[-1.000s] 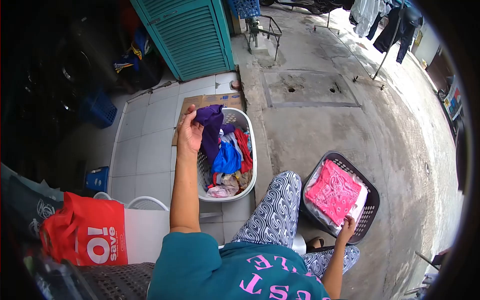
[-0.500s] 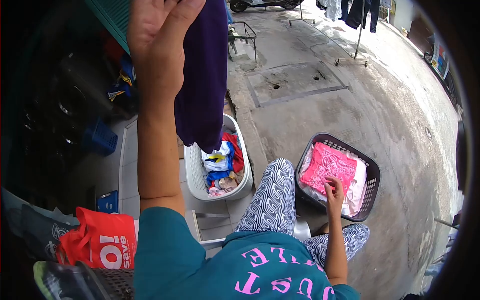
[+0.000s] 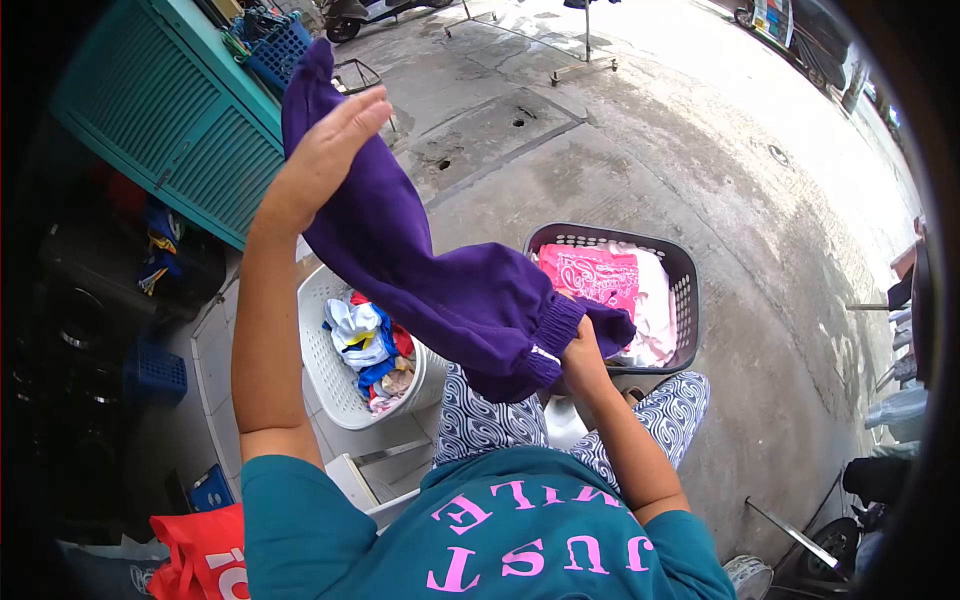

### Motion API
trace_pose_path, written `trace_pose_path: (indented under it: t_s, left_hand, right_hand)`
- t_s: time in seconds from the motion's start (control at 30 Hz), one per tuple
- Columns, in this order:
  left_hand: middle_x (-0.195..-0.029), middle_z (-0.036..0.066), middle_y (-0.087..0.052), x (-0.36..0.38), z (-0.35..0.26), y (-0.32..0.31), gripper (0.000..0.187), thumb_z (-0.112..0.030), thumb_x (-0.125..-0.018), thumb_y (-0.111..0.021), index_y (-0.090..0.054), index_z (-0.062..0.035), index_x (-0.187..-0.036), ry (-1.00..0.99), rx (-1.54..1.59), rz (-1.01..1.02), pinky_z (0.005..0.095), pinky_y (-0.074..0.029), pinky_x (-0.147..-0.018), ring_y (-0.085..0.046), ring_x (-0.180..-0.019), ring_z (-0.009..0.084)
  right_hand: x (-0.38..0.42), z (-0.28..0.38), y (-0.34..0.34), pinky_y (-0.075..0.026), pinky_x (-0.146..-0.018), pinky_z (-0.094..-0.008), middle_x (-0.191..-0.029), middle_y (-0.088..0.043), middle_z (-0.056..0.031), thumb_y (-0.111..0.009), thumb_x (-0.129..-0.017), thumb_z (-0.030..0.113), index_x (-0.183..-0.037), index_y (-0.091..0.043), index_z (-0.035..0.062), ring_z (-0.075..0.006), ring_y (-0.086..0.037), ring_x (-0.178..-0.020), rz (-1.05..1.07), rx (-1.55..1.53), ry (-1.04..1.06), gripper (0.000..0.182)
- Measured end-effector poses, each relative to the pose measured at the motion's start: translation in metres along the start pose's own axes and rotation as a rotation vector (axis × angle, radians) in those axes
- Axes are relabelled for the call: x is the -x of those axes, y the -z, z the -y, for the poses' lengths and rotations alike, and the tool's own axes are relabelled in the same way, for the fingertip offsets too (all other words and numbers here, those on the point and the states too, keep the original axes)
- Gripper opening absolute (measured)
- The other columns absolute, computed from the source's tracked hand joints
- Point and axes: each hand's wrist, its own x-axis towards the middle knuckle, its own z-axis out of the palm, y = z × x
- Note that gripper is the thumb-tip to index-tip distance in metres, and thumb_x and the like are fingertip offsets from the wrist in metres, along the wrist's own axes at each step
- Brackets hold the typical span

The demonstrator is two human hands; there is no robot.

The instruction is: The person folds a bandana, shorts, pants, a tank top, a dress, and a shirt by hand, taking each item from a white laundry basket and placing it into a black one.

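Note:
Purple pants with a gathered elastic waistband and a small white tag stretch across my front, the far end swung up at the upper left. My right hand is closed around the cloth at the waistband, near the dark basket. Against the raised part of the pants, my left hand lies with fingers straight and flat, and its palm side is hidden. Below the cloth stands a white basket with mixed clothes. A dark grey basket holds a pink bandana-print cloth and pale pink laundry.
A teal louvred cabinet stands at the upper left, with a blue basket of hangers on top. A red bag sits at the lower left. Hanging clothes line the right edge. A wheeled rack stands farther off.
My right hand has moved up from the dark basket and taken hold of the waistband. The pants went from hanging straight down to stretching sideways. My left hand is lower, fingers flat. The view has turned rightward.

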Motion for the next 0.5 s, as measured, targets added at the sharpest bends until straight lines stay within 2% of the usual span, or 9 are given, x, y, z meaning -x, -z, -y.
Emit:
trace_pose_path:
  t_s: [0.03,0.07,0.13,0.2,0.23,0.27,0.33,0.43,0.5]
  left_hand:
    - [-0.125,0.007,-0.046,0.012,0.022,-0.022,0.048,-0.033,-0.091,-0.044,-0.039,-0.0045,-0.129,0.075,0.044,0.225,0.0271,-0.028,-0.099,-0.042,-0.115,0.0156]
    - [-0.124,0.007,-0.047,0.029,0.029,-0.049,0.052,-0.036,-0.091,-0.044,-0.035,-0.0049,-0.132,0.163,0.083,0.427,0.0291,-0.03,-0.098,-0.043,-0.114,0.0164]
    - [-0.128,0.012,-0.042,0.065,0.064,-0.103,0.064,-0.032,-0.087,-0.052,-0.021,-0.0034,-0.136,0.218,0.341,0.712,0.0343,-0.033,-0.096,-0.042,-0.116,0.0202]
    - [-0.132,0.018,-0.035,0.099,0.065,-0.141,0.081,-0.032,-0.077,-0.065,-0.018,-0.002,-0.137,0.116,0.001,0.711,0.0338,-0.033,-0.097,-0.039,-0.12,0.0251]
    - [-0.128,0.02,-0.038,0.114,0.071,-0.156,0.085,-0.031,-0.073,-0.068,-0.019,-0.0014,-0.135,-0.118,-0.213,0.587,0.0349,-0.036,-0.095,-0.039,-0.119,0.0297]
    - [-0.124,0.019,-0.041,0.121,0.075,-0.163,0.081,-0.028,-0.072,-0.068,-0.023,-0.0029,-0.134,-0.16,-0.276,0.498,0.0361,-0.039,-0.091,-0.043,-0.114,0.0313]
    - [-0.12,0.019,-0.044,0.122,0.088,-0.168,0.077,-0.024,-0.072,-0.067,-0.026,-0.0044,-0.133,-0.208,-0.337,0.407,0.0373,-0.042,-0.087,-0.047,-0.109,0.033]
    - [-0.106,0.014,-0.053,0.11,0.104,-0.152,0.056,-0.015,-0.071,-0.066,-0.043,-0.0081,-0.121,-0.318,-0.444,0.323,0.0372,-0.046,-0.077,-0.056,-0.092,0.0316]
    - [-0.094,0.011,-0.058,0.095,0.105,-0.138,0.032,-0.01,-0.072,-0.064,-0.056,-0.0085,-0.104,-0.219,-0.434,0.378,0.0343,-0.047,-0.071,-0.059,-0.08,0.0286]
  right_hand:
    - [-0.002,0.003,0.009,-0.042,-0.071,-0.0246,-0.077,-0.055,-0.0063,-0.053,-0.073,0.005,-0.097,-0.051,0.001,-0.0118,-0.052,-0.074,0.09,0.214,-0.103,0.025]
    - [-0.005,0.004,0.01,-0.042,-0.071,-0.0246,-0.077,-0.055,-0.0063,-0.053,-0.073,0.005,-0.097,-0.051,0.001,-0.0118,-0.052,-0.074,0.08,0.215,-0.103,0.025]
    - [-0.009,0.004,0.009,-0.044,-0.073,-0.0403,-0.088,-0.058,-0.025,-0.056,-0.07,0.018,-0.105,-0.046,0.001,-0.039,-0.057,-0.083,0.229,0.759,-0.08,0.04]
    - [-0.015,0.002,0.007,-0.044,-0.071,-0.0416,-0.085,-0.059,-0.0245,-0.056,-0.07,0.019,-0.103,-0.046,0.0007,-0.0392,-0.057,-0.081,0.241,0.86,-0.114,0.039]
    - [-0.017,0.001,0.007,-0.044,-0.069,-0.0429,-0.083,-0.059,-0.0241,-0.056,-0.071,0.02,-0.101,-0.045,0.0003,-0.0393,-0.057,-0.079,0.257,0.965,-0.141,0.037]
    - [-0.018,-0.002,0.008,-0.045,-0.068,-0.0432,-0.078,-0.059,-0.0219,-0.057,-0.072,0.021,-0.099,-0.047,0.0011,-0.0382,-0.058,-0.076,0.249,0.966,-0.032,0.035]
    - [-0.025,0.017,0.008,-0.045,-0.067,-0.0431,-0.078,-0.06,-0.0206,-0.057,-0.073,0.02,-0.098,-0.048,0.0017,-0.0369,-0.058,-0.076,0.321,1.01,-0.081,0.033]
    - [-0.031,0.025,0.02,-0.045,-0.065,-0.0425,-0.078,-0.061,-0.0163,-0.058,-0.075,0.021,-0.094,-0.052,0.0046,-0.0333,-0.059,-0.075,0.357,1.095,0.021,0.026]
    - [-0.039,0.038,0.029,-0.044,-0.063,-0.0425,-0.076,-0.06,-0.0151,-0.06,-0.075,0.026,-0.091,-0.054,0.0063,-0.0324,-0.059,-0.075,0.388,1.286,0.08,0.026]
